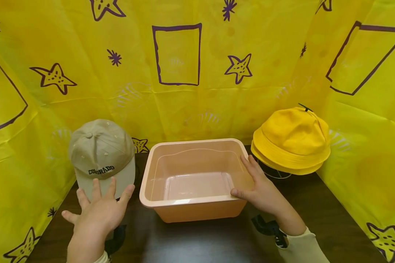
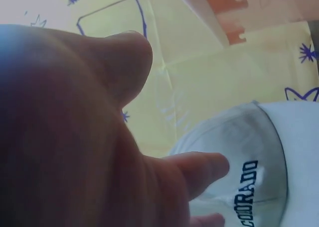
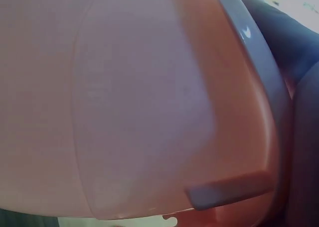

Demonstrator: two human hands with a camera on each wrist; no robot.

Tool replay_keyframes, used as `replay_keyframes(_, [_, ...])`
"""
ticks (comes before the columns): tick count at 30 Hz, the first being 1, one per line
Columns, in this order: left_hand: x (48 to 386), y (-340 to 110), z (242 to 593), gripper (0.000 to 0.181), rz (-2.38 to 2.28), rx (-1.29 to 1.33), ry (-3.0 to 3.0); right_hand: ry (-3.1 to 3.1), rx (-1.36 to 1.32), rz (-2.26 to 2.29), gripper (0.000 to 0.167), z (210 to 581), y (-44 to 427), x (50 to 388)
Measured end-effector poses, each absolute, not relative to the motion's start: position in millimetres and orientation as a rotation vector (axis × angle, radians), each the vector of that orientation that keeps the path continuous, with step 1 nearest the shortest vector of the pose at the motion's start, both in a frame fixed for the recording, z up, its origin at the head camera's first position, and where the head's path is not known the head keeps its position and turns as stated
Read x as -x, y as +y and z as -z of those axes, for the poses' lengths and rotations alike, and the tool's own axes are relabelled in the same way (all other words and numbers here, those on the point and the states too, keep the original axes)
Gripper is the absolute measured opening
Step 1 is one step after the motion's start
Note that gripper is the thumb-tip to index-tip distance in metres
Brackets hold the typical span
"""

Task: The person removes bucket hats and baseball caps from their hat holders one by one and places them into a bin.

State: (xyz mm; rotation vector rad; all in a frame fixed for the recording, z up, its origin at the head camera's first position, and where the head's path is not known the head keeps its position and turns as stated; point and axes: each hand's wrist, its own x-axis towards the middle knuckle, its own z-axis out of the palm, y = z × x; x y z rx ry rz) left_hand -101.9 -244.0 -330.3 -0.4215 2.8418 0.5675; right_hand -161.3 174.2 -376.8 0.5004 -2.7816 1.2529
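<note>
Some fingers of the right hand [image 1: 259, 190] are hidden; its visible finger and thumb spread apart on the pink tub [image 1: 191, 200] to its left. Splayed, the left hand [image 1: 99, 214] partly hides the beige cap [image 1: 102, 151] on its far side.

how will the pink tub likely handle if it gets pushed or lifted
The tub is probably light for its size, as nothing shows inside it. Its glossy rim may feel slippery. The broad, flat floor suggests it would slide rather than tip.
</note>
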Motion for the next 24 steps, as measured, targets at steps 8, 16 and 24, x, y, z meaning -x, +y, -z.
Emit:
replay_keyframes(8, [100,-278,333,0.101,-0.766,0.412,2.964,-2.8,-0.496,-1.3,0.103,376,175,163])
replay_keyframes(16, [97,-324,327,0.106,-1.041,0.303,3.003,-2.809,-0.466,-1.316,0.102,376,175,163])
replay_keyframes(24, [104,-363,357,0.096,-1.774,0.253,2.61,-2.812,-0.462,-1.335,0.101,375,174,163])
